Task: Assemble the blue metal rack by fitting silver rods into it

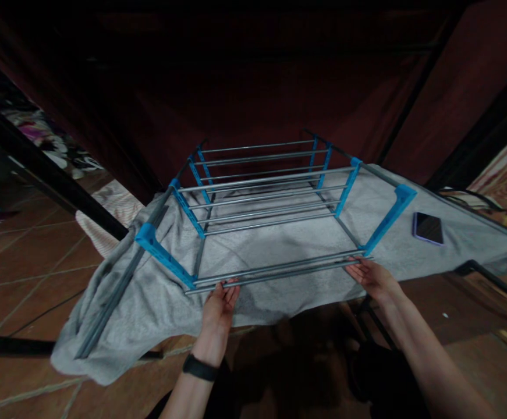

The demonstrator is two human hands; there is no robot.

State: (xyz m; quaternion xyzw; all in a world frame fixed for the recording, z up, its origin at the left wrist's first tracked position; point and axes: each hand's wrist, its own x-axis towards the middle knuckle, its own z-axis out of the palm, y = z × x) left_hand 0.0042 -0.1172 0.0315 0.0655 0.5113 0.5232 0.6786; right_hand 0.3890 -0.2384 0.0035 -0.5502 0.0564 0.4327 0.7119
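Grey metal rods and blue plastic brackets make up the drying rack [270, 203] standing on a grey towel [148, 297] draped over a low frame above a tiled floor [21, 256]. The person's left hand [219, 305] and right hand [373, 278] both grasp the nearest pair of rods [279, 269] at the rack's front edge, fingers curled under them. A black band [199, 368] circles the left wrist. A phone [428, 227] lies on the towel, right of the rack.

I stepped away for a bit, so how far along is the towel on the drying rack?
Done: the grey towel lies spread across the drying rack. In hand: left hand and right hand touch the nearest rails. Left: its left end hangs bunched.
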